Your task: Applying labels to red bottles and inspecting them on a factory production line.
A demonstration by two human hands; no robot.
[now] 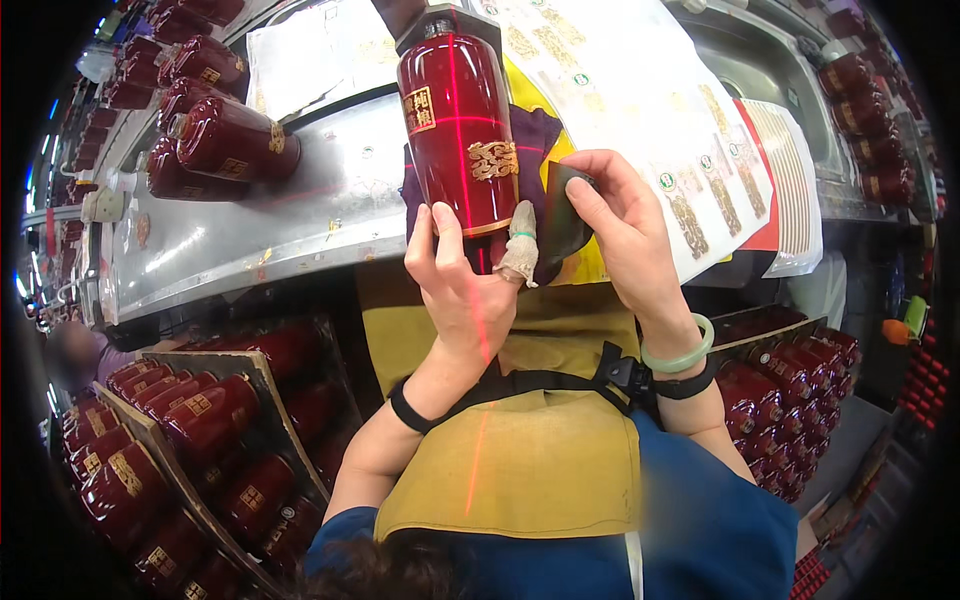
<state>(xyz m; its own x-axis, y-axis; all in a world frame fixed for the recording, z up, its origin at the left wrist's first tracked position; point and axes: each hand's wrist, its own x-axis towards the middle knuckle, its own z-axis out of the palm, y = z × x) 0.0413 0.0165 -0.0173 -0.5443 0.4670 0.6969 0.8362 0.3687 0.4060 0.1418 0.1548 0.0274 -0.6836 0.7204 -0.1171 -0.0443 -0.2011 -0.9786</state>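
A glossy dark red bottle (455, 130) with gold emblems lies on a purple cloth (535, 128) in front of me, its neck pointing away. My left hand (462, 285) grips the bottle's lower end, with a cloth cover (521, 245) tied on the thumb. Between thumb and fingers, my right hand (630, 225) pinches a thin, dark, flat piece (567, 215), just right of the bottle and apart from it. Red light lines cross on the bottle. Beyond its neck is a dark angular holder (480, 28).
White sheets with gold decals (690, 215) lie to the right, beside a metal sink (745, 75). More red bottles (240, 140) lie on the metal bench (330, 225) at left. Wooden racks (215, 440) of red bottles stand below on both sides. Another person (85, 350) is at far left.
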